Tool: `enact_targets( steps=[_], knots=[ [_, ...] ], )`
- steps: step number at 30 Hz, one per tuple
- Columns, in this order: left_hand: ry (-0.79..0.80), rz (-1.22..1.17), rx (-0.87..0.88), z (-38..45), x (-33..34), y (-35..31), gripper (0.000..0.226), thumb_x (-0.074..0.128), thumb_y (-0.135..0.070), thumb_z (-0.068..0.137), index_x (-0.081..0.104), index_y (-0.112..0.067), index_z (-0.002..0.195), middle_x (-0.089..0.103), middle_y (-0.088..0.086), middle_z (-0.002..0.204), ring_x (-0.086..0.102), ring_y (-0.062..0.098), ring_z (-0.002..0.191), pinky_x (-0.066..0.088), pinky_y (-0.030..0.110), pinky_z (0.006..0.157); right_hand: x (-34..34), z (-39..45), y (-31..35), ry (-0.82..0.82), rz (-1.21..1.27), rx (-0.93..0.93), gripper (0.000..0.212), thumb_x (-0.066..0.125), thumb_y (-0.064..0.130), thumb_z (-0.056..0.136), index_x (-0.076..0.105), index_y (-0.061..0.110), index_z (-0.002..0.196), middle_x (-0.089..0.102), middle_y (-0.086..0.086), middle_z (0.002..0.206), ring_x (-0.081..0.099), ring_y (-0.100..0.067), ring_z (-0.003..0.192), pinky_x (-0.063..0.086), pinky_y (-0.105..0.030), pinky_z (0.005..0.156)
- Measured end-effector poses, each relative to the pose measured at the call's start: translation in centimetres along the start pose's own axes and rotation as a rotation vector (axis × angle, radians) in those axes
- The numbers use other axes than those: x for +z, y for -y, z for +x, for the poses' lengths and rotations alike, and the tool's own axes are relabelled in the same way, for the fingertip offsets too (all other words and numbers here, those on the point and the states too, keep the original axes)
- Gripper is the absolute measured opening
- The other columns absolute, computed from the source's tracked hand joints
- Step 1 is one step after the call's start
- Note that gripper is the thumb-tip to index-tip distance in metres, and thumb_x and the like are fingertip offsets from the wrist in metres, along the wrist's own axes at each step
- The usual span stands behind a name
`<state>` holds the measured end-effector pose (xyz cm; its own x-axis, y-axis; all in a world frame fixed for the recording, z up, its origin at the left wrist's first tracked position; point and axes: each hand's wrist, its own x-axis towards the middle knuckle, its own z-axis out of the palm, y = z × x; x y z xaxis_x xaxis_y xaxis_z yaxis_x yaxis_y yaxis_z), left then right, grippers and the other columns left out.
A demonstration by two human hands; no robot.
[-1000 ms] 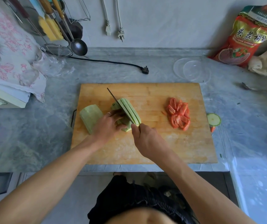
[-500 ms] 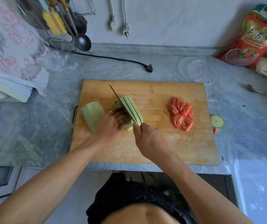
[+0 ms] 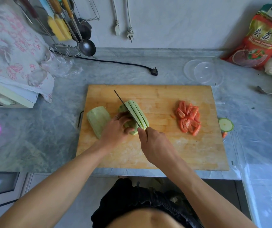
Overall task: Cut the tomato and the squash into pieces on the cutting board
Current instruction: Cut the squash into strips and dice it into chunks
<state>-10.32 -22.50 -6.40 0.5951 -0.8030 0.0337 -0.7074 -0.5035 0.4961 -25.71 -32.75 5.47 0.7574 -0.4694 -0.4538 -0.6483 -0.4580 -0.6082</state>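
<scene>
A pale green squash half [image 3: 132, 116] lies cut side down on the wooden cutting board [image 3: 156, 145], already split lengthwise into several long slabs that stand pressed together. The knife [image 3: 127, 108] is sunk in a fresh line on the uncut side, just ahead of the right hand [image 3: 155, 142], which grips the handle. Over the last second the blade has barely moved along the squash, so this slice is judged to be still in progress. The left hand [image 3: 118, 129] keeps curled fingers pressed on the uncut part, right beside the blade. Just outside that hand lies the second squash half [image 3: 98, 120], untouched. Well beyond the right hand sits a heap of red tomato pieces [image 3: 188, 120], so the tomato looks finished. Off the board's far right edge, a round squash end slice [image 3: 225, 124] rests on the worktop [image 3: 49, 137].
</scene>
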Motion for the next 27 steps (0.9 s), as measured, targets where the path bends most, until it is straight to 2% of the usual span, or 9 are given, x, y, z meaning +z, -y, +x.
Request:
enact_targets(
  steps=[3, 10, 13, 17, 27],
  knots=[
    [0.002, 0.022, 0.022, 0.0, 0.2, 0.2, 0.034, 0.063, -0.035, 0.083, 0.072, -0.012, 0.106, 0.066, 0.008, 0.123, 0.064, 0.03, 0.106, 0.059, 0.041, 0.073, -0.2, 0.1, 0.2, 0.001, 0.005, 0.009, 0.046, 0.027, 0.052, 0.103, 0.039, 0.021, 0.072, 0.051, -0.003, 0.068, 0.043, -0.017, 0.052, 0.029, -0.031, 0.047],
    [0.003, 0.015, -0.023, 0.0, 1.0, 1.0, 0.034, 0.075, -0.028, 0.084, 0.071, -0.013, 0.114, 0.062, 0.009, 0.132, 0.063, 0.028, 0.111, 0.055, 0.036, 0.081, -0.9, -0.1, 0.7, 0.01, 0.045, 0.021, 0.047, 0.027, 0.052, 0.104, 0.042, 0.019, 0.073, 0.053, -0.002, 0.069, 0.045, -0.016, 0.053, 0.03, -0.029, 0.047],
    [0.006, 0.018, 0.001, 0.1, 1.2, 1.1, 0.034, 0.073, -0.033, 0.085, 0.07, -0.017, 0.115, 0.064, 0.005, 0.129, 0.061, 0.025, 0.113, 0.058, 0.041, 0.08, -1.1, 0.1, 0.5, 0.017, 0.043, 0.03, 0.047, 0.026, 0.052, 0.104, 0.043, 0.019, 0.075, 0.055, -0.003, 0.072, 0.048, -0.017, 0.054, 0.033, -0.03, 0.046],
    [0.003, 0.023, 0.0, 0.2, 1.3, 1.3, 0.035, 0.069, -0.038, 0.087, 0.069, -0.019, 0.116, 0.062, 0.004, 0.13, 0.061, 0.023, 0.113, 0.058, 0.039, 0.08, -1.1, 0.1, 0.4, 0.021, 0.036, 0.029, 0.048, 0.027, 0.051, 0.104, 0.042, 0.018, 0.073, 0.054, -0.003, 0.07, 0.046, -0.017, 0.054, 0.033, -0.03, 0.047],
    [-0.026, -0.019, 0.018, -0.1, 1.2, 0.9, 0.031, 0.072, -0.031, 0.087, 0.071, -0.012, 0.112, 0.062, 0.007, 0.13, 0.063, 0.028, 0.111, 0.056, 0.038, 0.082, 0.1, 0.2, 0.0, -0.008, 0.039, 0.002, 0.046, 0.027, 0.052, 0.103, 0.041, 0.02, 0.074, 0.052, -0.003, 0.068, 0.043, -0.016, 0.051, 0.031, -0.029, 0.047]
  ],
)
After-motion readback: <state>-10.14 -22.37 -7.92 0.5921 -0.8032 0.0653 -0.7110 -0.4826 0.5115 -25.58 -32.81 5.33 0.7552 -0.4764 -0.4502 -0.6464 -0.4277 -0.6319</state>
